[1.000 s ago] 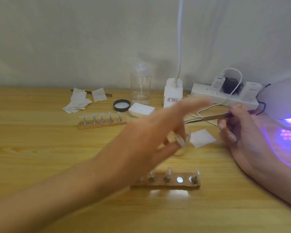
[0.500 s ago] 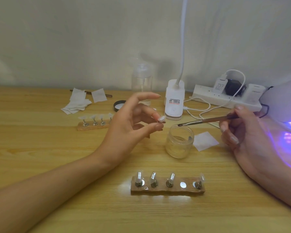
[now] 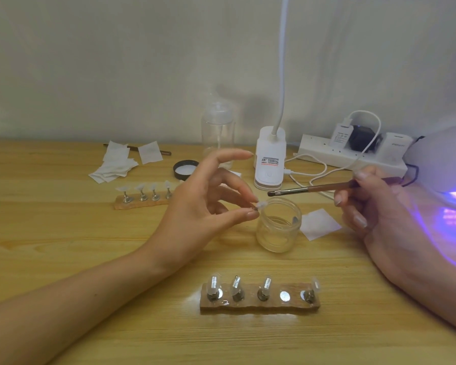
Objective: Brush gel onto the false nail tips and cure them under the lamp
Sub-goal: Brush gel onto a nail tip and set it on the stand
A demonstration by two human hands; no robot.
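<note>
My left hand (image 3: 208, 204) pinches a small holder with a clear false nail tip (image 3: 261, 205) between thumb and middle finger, just over the rim of an open glass gel jar (image 3: 278, 227). My right hand (image 3: 366, 206) grips a brown gel brush (image 3: 313, 189), whose bristles point left and hover a little above the held tip. A near wooden stand (image 3: 259, 302) carries several upright tips and one bare magnet spot. A second wooden stand (image 3: 140, 202) with several tips lies behind my left hand. The white curing lamp (image 3: 442, 164) glows violet at the right edge.
Along the back of the wooden table (image 3: 63, 246) stand a clear pump bottle (image 3: 217, 133), a white clip lamp base (image 3: 270, 159) and a power strip (image 3: 353, 154) with cables. A black jar lid (image 3: 185, 169), white wipes (image 3: 116, 164) and one wipe (image 3: 320, 223) beside the jar lie around.
My left hand swept back from the jar and settled, pinching the nail tip over the jar's rim. The brush tip has come closer to the held nail tip.
</note>
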